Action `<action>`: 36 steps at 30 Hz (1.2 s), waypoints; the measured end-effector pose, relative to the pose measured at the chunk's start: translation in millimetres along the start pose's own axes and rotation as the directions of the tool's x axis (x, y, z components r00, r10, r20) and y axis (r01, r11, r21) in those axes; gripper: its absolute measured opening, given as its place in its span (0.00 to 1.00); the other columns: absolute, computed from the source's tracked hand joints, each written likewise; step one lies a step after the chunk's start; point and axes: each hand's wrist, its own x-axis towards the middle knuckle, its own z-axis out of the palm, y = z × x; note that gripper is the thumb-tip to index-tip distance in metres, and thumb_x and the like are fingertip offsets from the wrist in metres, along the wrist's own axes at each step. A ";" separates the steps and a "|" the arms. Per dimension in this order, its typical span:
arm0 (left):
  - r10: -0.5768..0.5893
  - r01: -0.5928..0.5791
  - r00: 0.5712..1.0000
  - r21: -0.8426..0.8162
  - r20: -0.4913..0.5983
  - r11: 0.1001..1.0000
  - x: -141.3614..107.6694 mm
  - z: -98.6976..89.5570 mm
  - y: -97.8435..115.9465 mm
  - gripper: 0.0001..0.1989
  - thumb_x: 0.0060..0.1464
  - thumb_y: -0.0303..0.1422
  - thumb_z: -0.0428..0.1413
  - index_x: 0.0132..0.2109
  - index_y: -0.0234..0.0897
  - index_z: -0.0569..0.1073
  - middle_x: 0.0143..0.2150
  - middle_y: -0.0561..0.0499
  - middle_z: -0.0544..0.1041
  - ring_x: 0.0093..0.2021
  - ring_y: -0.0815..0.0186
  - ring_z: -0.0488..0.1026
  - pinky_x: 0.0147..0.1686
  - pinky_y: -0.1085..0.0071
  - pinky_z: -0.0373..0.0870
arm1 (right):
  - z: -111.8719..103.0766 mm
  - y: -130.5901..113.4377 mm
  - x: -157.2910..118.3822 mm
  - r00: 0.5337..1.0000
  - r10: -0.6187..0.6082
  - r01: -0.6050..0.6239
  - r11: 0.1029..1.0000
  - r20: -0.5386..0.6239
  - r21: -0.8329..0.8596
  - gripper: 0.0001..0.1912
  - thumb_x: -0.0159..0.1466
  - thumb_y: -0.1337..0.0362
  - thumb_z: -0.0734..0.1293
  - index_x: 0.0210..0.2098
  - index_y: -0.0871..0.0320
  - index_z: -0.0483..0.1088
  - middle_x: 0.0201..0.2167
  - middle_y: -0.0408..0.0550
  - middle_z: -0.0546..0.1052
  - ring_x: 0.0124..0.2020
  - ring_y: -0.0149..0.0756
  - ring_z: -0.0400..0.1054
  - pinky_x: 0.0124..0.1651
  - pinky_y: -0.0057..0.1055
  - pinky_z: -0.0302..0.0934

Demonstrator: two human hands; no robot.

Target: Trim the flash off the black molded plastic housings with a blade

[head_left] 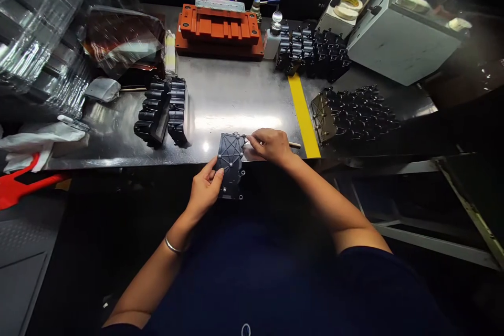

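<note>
My left hand (207,184) grips the lower left side of a flat black plastic part (230,160) with crossed ribs and small eyelets along its right edge. The part overlaps the front edge of the bench. My right hand (271,143) is closed around a thin tool (294,145), whose pale handle end sticks out past the palm. Its tip is at the part's upper right edge, too small to make out. On the bench to the left stand two similar black parts (177,110) with rounded ridges.
An orange-red fixture block (220,26) with hoses sits at the back, beside a clear bottle (272,37). Rows of black parts (354,113) stand right of a yellow tape strip (303,115). A grey box (401,31) is at back right, plastic-wrapped trays (43,37) at left.
</note>
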 end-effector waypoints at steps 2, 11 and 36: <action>-0.001 0.001 1.000 0.001 -0.001 1.000 0.6 -1.0 -1.4 0.32 0.49 0.39 0.61 0.59 0.26 0.72 0.20 0.62 0.56 0.20 0.76 0.52 0.20 0.77 0.50 | -0.4 -0.7 3.6 1.000 0.012 -0.012 1.000 0.002 -0.028 0.18 0.68 0.56 0.59 0.31 0.59 0.76 0.33 0.49 0.80 0.33 0.34 0.69 0.32 0.30 0.48; 0.011 -0.011 1.000 0.018 0.012 1.000 1.8 -1.3 -4.5 0.32 0.51 0.40 0.59 0.60 0.25 0.70 0.20 0.62 0.56 0.20 0.76 0.52 0.21 0.77 0.50 | -9.9 0.3 -25.4 0.982 -0.161 0.142 0.974 0.099 0.177 0.19 0.69 0.56 0.58 0.33 0.58 0.76 0.31 0.48 0.80 0.32 0.31 0.70 0.34 0.27 0.54; 0.029 -0.029 0.999 0.009 -0.014 1.000 2.3 0.7 -1.1 0.31 0.50 0.39 0.61 0.59 0.27 0.72 0.20 0.61 0.58 0.20 0.75 0.54 0.21 0.76 0.52 | -4.1 -4.5 -34.0 0.994 -0.107 0.108 0.989 -0.020 0.101 0.17 0.67 0.57 0.62 0.29 0.59 0.76 0.28 0.47 0.81 0.27 0.30 0.70 0.29 0.28 0.49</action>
